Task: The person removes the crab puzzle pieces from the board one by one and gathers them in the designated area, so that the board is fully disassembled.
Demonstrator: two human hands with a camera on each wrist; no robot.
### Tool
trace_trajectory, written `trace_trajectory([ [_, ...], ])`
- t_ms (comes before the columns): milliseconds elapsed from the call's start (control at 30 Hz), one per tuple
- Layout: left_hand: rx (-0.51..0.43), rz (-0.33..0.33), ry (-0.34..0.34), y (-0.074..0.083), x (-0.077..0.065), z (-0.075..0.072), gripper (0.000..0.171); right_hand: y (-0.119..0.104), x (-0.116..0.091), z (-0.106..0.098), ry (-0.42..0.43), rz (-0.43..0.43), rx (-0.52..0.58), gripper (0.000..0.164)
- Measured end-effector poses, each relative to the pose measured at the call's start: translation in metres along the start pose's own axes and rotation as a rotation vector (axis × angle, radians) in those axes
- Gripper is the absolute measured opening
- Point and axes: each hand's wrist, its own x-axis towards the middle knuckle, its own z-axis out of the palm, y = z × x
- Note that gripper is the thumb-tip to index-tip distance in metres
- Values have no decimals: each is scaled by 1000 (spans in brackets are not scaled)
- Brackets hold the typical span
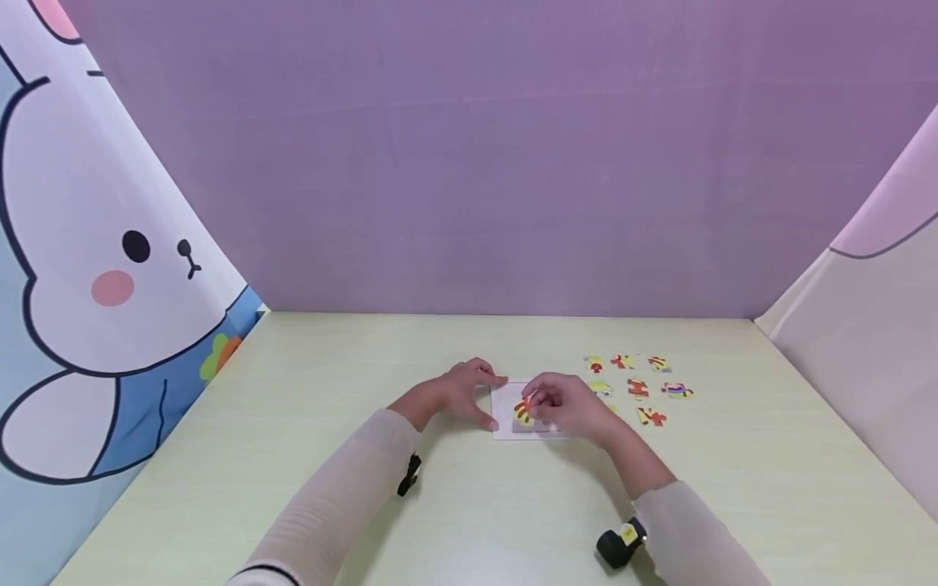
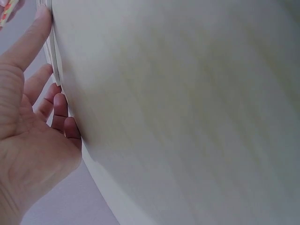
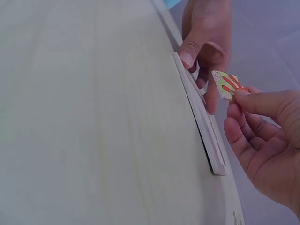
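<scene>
A white puzzle tray (image 1: 501,407) with a raised border lies on the table, its left side by my left hand (image 1: 467,393). That hand's thumb and index finger are spread, the thumb touching the tray's left edge and the index finger at its upper left corner. Over the tray my right hand (image 1: 567,407) pinches a yellow puzzle piece (image 3: 226,85) with red stripes between thumb and fingers, tilted up off the tray. In the left wrist view, the left hand's fingers (image 2: 60,108) are loosely bent beside the tray's edge. My right hand hides much of the tray's right part.
Several loose puzzle pieces (image 1: 637,389) lie in rough rows right of the tray, some partly behind my right hand. The pale wooden table (image 1: 330,366) ends at a purple backdrop (image 1: 469,163). A rabbit-print cloth (image 1: 73,203) hangs at the left, and another pale cloth (image 1: 872,342) at the right.
</scene>
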Motion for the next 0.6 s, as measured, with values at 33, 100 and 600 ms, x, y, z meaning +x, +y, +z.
trace_trajectory([
  [33, 2, 4, 2, -1, 1, 0, 82, 0, -2, -2, 4, -2, 10, 21],
  [100, 6, 13, 3, -2, 1, 1, 83, -1, -5, -5, 9, -7, 27, 21],
  [600, -5, 13, 3, -4, 2, 2, 84, -7, -27, -27, 90, 16, 68, 27],
])
